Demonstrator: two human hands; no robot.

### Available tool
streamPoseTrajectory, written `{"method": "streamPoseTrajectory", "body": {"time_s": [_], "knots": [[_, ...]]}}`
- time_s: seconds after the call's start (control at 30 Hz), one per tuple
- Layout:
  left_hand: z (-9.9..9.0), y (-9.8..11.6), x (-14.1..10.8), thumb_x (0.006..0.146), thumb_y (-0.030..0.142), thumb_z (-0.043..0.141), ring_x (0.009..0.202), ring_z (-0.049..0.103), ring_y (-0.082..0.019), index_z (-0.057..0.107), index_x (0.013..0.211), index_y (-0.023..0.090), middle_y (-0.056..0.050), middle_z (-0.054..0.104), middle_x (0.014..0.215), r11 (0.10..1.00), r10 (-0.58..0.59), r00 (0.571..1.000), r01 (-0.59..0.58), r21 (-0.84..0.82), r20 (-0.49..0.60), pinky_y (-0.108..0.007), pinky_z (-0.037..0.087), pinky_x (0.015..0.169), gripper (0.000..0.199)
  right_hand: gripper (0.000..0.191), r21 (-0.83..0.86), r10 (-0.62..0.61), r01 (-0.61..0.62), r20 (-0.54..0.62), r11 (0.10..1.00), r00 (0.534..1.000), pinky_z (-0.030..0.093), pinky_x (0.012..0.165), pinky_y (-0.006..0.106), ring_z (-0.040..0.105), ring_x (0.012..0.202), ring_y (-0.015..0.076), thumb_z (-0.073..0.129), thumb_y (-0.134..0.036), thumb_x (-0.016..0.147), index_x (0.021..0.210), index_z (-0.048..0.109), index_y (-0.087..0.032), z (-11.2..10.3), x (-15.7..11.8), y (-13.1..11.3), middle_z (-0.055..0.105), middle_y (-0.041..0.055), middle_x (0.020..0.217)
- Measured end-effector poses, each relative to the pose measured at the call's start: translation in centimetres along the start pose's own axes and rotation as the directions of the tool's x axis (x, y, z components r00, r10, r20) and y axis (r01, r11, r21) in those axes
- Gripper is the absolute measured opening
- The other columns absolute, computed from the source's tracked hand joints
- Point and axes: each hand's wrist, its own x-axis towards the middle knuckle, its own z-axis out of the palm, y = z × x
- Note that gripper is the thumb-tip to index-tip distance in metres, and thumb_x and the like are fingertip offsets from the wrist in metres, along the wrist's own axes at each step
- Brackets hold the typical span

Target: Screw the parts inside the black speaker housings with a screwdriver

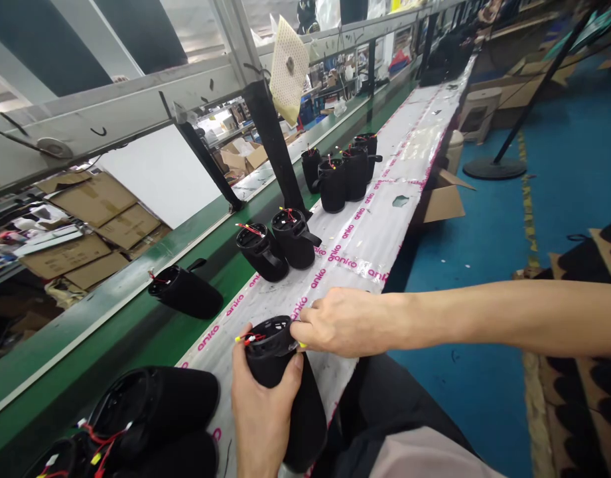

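Two bare hands, mine: left hand (263, 415) and right hand (347, 325), both at one black fabric-covered cylinder (309, 415). Just beyond my grip: two upright black cylinders (296, 251), side by side. Left of that pair: one lone black cylinder (196, 293). Farther ahead: a cluster of four black cylinders (332, 189). Near, to my grip's left: at least two cropped black cylinders (183, 392), exact count unclear. Above, ahead: one yellow perforated sheet (286, 83). Ahead and right: one black round-based pole stand (494, 168), one white stool (479, 113).
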Motion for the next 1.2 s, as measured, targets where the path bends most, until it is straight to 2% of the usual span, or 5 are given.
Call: {"method": "streamPoseTrajectory", "body": {"time_s": [0.2, 0.33, 0.4, 0.57, 1.2], "knots": [[0.5, 0.9, -0.4, 0.07, 0.047, 0.078, 0.117, 0.061, -0.031, 0.048, 0.139, 0.028, -0.007, 0.065, 0.125, 0.996, -0.048, 0.998, 0.05, 0.075, -0.034, -0.045, 0.045, 0.099, 0.077, 0.01, 0.025, -0.02, 0.017, 0.101, 1.0, 0.995, 0.019, 0.043, 0.033, 0.058, 0.057, 0.0173, 0.044, -0.008, 0.094, 0.098, 0.051, -0.015, -1.8, -0.1, -0.1, 0.06, 0.0024, 0.072], [0.8, 1.0, -0.3, 0.071, 0.048, 0.077, 0.117, 0.062, -0.032, 0.047, 0.14, 0.026, -0.009, 0.066, 0.125, 0.992, -0.046, 0.997, 0.053, 0.113, -0.059, -0.047, 0.045, 0.1, 0.078, 0.011, 0.037, -0.03, 0.027, 0.089, 0.999, 0.996, 0.019, 0.044, 0.033, 0.059, 0.058, 0.0175, 0.045, -0.007, 0.094, 0.099, 0.051, -0.014, -0.9, -0.1, 0.2, 0.062, 0.0025, 0.074], [0.7, 0.6, -0.2, 0.07, 0.048, 0.077, 0.119, 0.061, -0.032, 0.048, 0.14, 0.026, -0.009, 0.065, 0.128, 0.995, -0.044, 0.998, 0.049, 0.088, -0.055, -0.047, 0.043, 0.102, 0.078, 0.006, 0.08, 0.003, -0.006, 0.041, 0.997, 0.999, 0.017, 0.045, 0.032, 0.06, 0.058, 0.0166, 0.045, -0.015, 0.099, 0.101, 0.051, -0.015, 0.3, -0.1, 0.4, 0.064, 0.0024, 0.077], [0.1, -0.2, 0.1, 0.07, 0.049, 0.076, 0.115, 0.062, -0.032, 0.05, 0.138, 0.025, -0.009, 0.065, 0.126, 1.0, -0.005, 1.0, 0.005, 0.004, -0.016, -0.045, 0.046, 0.099, 0.076, 0.026, 0.282, 0.116, -0.089, -0.081, 0.955, 0.99, 0.02, 0.049, 0.031, 0.061, 0.063, 0.0142, 0.041, -0.04, 0.106, 0.102, 0.05, -0.016, 2.1, 0.1, 0.4, 0.068, 0.0029, 0.082], [0.9, 0.8, -0.5, 0.072, 0.042, 0.077, 0.12, 0.061, -0.029, 0.046, 0.139, 0.027, -0.008, 0.066, 0.127, 0.996, -0.034, 0.997, 0.039, 0.074, -0.066, -0.044, 0.045, 0.101, 0.075, 0.006, 0.047, 0.025, -0.025, 0.003, 0.999, 1.0, 0.015, 0.046, 0.032, 0.055, 0.054, 0.0145, 0.046, -0.018, 0.1, 0.099, 0.051, -0.016, -0.2, -0.2, -0.2, 0.062, 0.0011, 0.072]]}}
